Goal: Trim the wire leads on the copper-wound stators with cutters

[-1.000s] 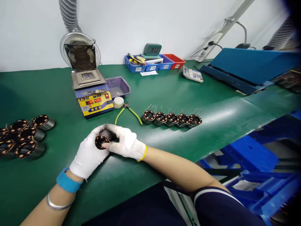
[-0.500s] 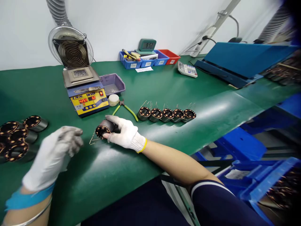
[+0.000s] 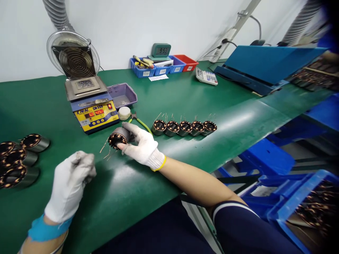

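Note:
My right hand (image 3: pixel 141 145), in a white glove, grips a motor stator (image 3: pixel 119 137) just above the mat. Its thumb is inside the bore and its fingers are over the dark metal outside. The copper-wound end faces left, with thin wire leads sticking out toward my left hand (image 3: pixel 72 181). That hand, also gloved, is curled closed to the left of the stator, apart from it; whatever its fingers might hold is hidden. Green-handled cutters (image 3: pixel 140 124) lie just behind my right hand, partly covered by it.
Several stators (image 3: pixel 185 127) stand in a row to the right, with more grouped stators (image 3: pixel 19 160) at the left. Behind are a solder pot (image 3: pixel 96 116), a purple tray (image 3: pixel 123 94), a round white tub (image 3: pixel 124 113), small bins (image 3: pixel 143 72) and a calculator (image 3: pixel 206 76).
My left hand has curled tighter and shifted slightly right and down. The stator in my right hand is tilted a little differently, and its leads have swung. The camera view has shifted slightly.

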`<action>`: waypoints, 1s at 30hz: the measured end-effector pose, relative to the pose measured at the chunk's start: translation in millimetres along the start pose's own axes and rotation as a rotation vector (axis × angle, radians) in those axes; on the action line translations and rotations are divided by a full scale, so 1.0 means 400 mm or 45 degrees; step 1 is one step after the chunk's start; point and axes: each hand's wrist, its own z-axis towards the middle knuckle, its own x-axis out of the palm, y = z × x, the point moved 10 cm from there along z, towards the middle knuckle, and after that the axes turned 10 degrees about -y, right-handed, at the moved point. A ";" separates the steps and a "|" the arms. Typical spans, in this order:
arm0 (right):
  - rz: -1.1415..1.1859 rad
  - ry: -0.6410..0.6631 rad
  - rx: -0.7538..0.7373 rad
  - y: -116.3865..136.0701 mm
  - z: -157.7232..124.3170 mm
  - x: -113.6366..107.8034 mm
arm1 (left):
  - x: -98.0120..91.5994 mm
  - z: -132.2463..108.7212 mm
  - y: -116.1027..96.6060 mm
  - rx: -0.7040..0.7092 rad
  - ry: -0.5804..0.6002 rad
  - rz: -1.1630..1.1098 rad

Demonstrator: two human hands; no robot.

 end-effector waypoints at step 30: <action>-1.741 0.121 -0.957 0.352 0.554 0.349 | 0.110 -0.158 -0.140 1.260 -0.044 0.648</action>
